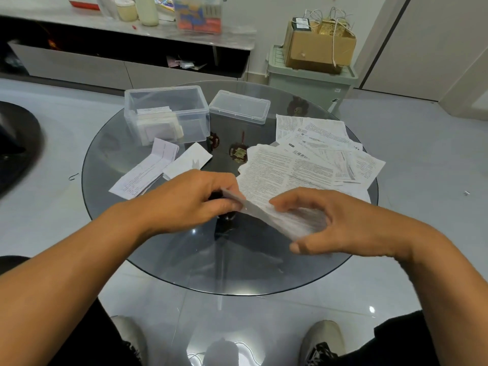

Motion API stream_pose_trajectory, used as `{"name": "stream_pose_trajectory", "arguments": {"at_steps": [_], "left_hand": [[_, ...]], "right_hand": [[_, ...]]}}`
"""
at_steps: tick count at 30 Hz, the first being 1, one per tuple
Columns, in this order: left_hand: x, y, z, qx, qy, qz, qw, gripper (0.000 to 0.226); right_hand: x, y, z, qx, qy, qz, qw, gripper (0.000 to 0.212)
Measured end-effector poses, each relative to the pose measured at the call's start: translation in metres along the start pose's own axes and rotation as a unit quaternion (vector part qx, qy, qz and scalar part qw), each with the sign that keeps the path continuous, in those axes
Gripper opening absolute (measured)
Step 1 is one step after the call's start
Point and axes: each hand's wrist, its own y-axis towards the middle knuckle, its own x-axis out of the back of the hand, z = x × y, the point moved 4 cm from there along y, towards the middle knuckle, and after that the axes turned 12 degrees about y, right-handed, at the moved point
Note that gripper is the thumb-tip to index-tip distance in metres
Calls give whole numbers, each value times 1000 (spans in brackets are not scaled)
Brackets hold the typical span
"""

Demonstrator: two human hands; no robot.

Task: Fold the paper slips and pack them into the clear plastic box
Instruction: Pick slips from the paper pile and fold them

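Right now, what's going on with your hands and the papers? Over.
Left hand and right hand both pinch one slip, mid-fold. Box open, part filled, lid beside it. Loose sheets wait right. Nothing blocking.

This looks like a home living room. A round glass table (163, 249) stands on pale glossy floor tiles (52, 133), and behind it runs a low media cabinet (126, 56) whose marble-look top carries bottles (146, 9), jars and a clear bin (198, 14) of household odds and ends. Beside it, a cardboard box (319, 46) sits on a green plastic storage tub (309, 80) against a white wall (258, 30).
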Motion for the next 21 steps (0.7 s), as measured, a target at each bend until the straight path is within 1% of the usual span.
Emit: {"name": "stream_pose_trajectory", "arguments": {"at_steps": [1,2,4,5,6,7,9,10,11,13,14,16,19,20,21], "left_hand": [[1,-1,-3,0,0,-2,1000,9],[1,-2,-6,0,-5,-4,1000,7],[1,-4,-11,0,-26,2,1000,3],[-1,-4,-11,3,-39,11,999,7],[-4,-4,-10,8,-48,23,999,15],[-7,-3,-8,14,-50,32,998,28],[-13,0,-3,23,-19,33,999,50],[-15,2,-1,29,-3,22,999,54],[-16,4,1,36,0,7,999,53],[-18,7,2,48,-28,-14,998,36],[-18,8,1,48,-50,-16,997,25],[-18,9,-1,45,-84,-22,995,12],[-13,7,-7,38,-91,-63,993,15],[-10,6,-10,34,-89,-83,992,15],[-8,5,-12,32,-91,-101,990,17]], "right_hand": [[6,-2,-2,-1,1,2,1000,62],[11,-4,-5,-2,10,-2,1000,61],[20,-8,-9,-7,31,-13,999,53],[23,-9,-12,-11,43,-16,999,48],[25,-9,-14,-15,62,-19,998,40],[27,-9,-17,-19,96,-28,995,30],[29,-5,-21,-27,160,-74,984,18],[29,-2,-22,-26,167,-106,980,16],[28,2,-23,-24,166,-137,976,15],[28,7,-23,-20,164,-175,971,18],[27,8,-23,-19,165,-172,971,22],[25,8,-21,-23,166,-128,978,36],[19,3,-16,-14,144,-45,989,59],[19,1,-15,-7,139,-37,990,63],[20,0,-15,-4,147,-40,988,63]]}}
